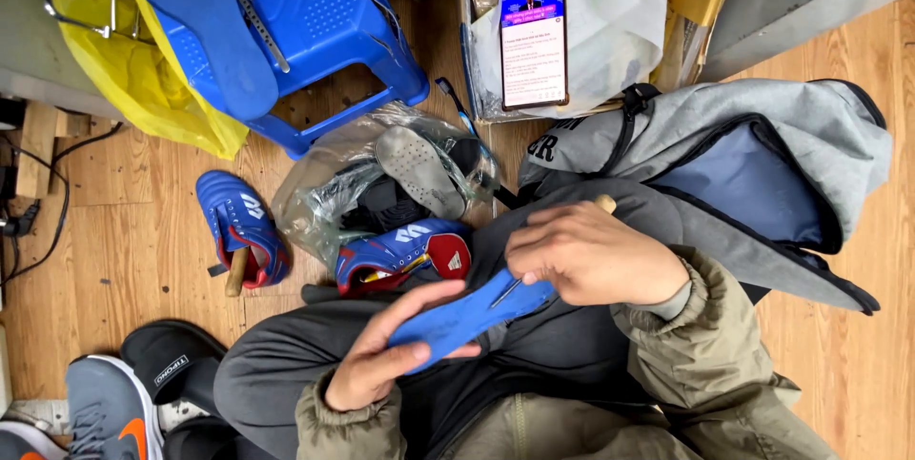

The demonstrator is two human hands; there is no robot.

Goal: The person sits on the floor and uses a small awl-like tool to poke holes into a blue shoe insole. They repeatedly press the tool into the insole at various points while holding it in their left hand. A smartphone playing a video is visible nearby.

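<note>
The left hand grips a blue insole over the lap, near the middle. The right hand curls tight around a wooden-handled tool, its tip touching the insole. A blue shoe lies just beyond.

Insole on lap; bagged shoes beyond; stool behind, probably.

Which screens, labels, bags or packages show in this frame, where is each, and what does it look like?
Phone: top centre, propped upright; lit rectangular screen, blue-and-red banner above white text area.
Clear bag: floor centre, crumpled, holding shoes and a grey insole.
Yellow bag: top left, behind the blue stool.
Slipper label: bottom left, small white tag on black strap.
</note>
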